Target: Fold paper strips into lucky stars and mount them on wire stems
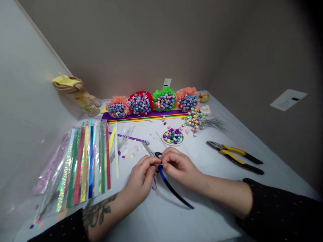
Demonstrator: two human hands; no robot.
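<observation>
A shiny dark blue paper strip [174, 192] hangs from between my two hands, its free end curving down to the right above the table. My left hand [145, 174] pinches the strip's upper end with thumb and fingertips. Close against it, my right hand [180, 166] pinches the same end, fingers curled. The fold between the fingertips is mostly hidden. Just behind my hands lie scissors [149, 149], blades pointing away to the left, handles partly covered. Beyond them stands a small round dish [183, 138] of purple, pink and green folded paper stars.
Packs of glittery paper strips [75, 164] spread across the left. Yellow-handled pliers [234, 156] lie at right. Star-covered tissue flowers [140, 103] line the back, near a boot-shaped jar [87, 101]. Wired stars [195, 119] and wire stems [214, 124] rest at back right.
</observation>
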